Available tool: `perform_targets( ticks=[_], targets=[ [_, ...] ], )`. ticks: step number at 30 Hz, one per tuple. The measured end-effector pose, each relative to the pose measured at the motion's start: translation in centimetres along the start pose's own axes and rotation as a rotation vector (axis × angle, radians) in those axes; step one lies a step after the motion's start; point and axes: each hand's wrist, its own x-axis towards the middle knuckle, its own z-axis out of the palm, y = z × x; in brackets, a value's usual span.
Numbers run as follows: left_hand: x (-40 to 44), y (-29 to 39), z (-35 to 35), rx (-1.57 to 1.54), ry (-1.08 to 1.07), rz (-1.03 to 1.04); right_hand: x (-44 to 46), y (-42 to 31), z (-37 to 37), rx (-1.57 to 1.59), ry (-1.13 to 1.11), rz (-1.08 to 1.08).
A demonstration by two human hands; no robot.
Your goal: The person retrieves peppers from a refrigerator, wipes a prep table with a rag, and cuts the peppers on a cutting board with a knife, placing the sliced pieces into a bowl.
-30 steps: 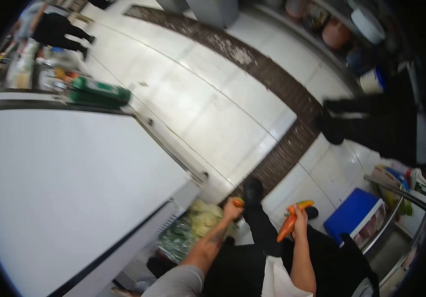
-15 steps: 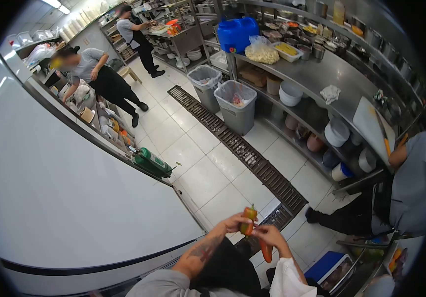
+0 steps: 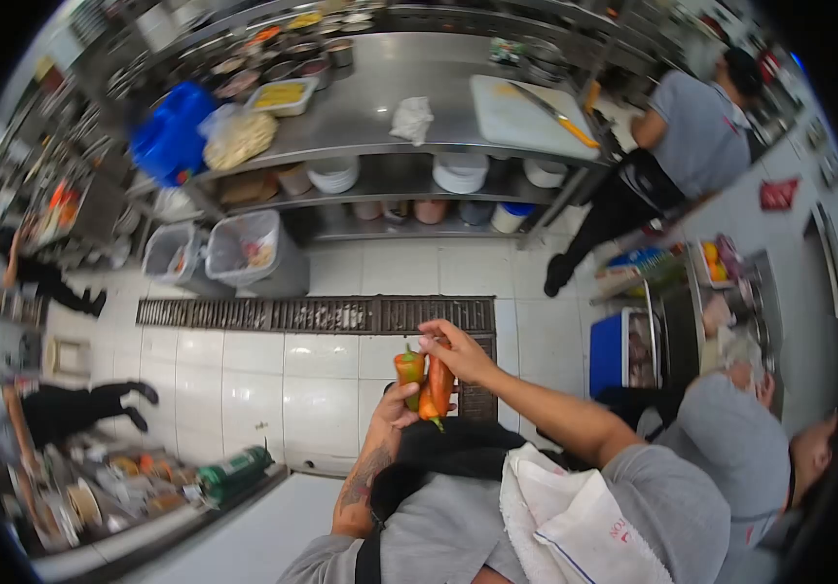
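Glossy, smooth orange-red pepper; brushed-metal counter; white cloth towel; blue plastic container.

Grey short sleeves, black apron, tattooed left forearm

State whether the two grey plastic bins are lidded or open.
Open: the grey plastic bins show refuse inside, with no lid on either.

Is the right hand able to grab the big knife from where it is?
Probably not: the knife lies on a cutting board across a stretch of floor, and the right hand is busy at the peppers.
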Motion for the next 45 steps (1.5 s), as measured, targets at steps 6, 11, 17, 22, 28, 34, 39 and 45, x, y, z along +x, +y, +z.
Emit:
perform_targets(
  ticks=[6,11,17,22,28,34,39,45],
  targets=[
    [4.5,11.5,7.0,0.013,-0.335,0.001,4.3,-3.3,-5.5,0.129,0.027,0.031],
    [10.8,18.6,10.0,0.079,-0.407,-0.001,-4.7,11.9,-13.1,-0.197,0.267,0.471],
    [20.0,24.6,10.9,0.142,-0.367,0.007,-22.5,21.2,-5.0,0.717,0.630,1.190],
    [30.8,27.9,10.0,0.154,-0.247,0.019,-21.1,20.7,-6.9,0.983,0.767,1.236],
    [41.9,32.0,10.4,0.155,-0.205,0.030,-19.8,15.5,-25.2,0.852,1.025,1.149],
    [50.9,37.3,4.8,0.097,-0.145,0.084,-20.9,6.3,-45.1,0.596,1.261,1.046],
    [57.3,42.2,4.1,0.089,-0.150,0.109,-20.5,2.4,-54.2,0.494,1.323,1.011],
    [61.9,51.8,8.1,0.222,-0.173,0.256,-19.3,1.2,-57.0,0.477,1.358,1.001]
  ],
)
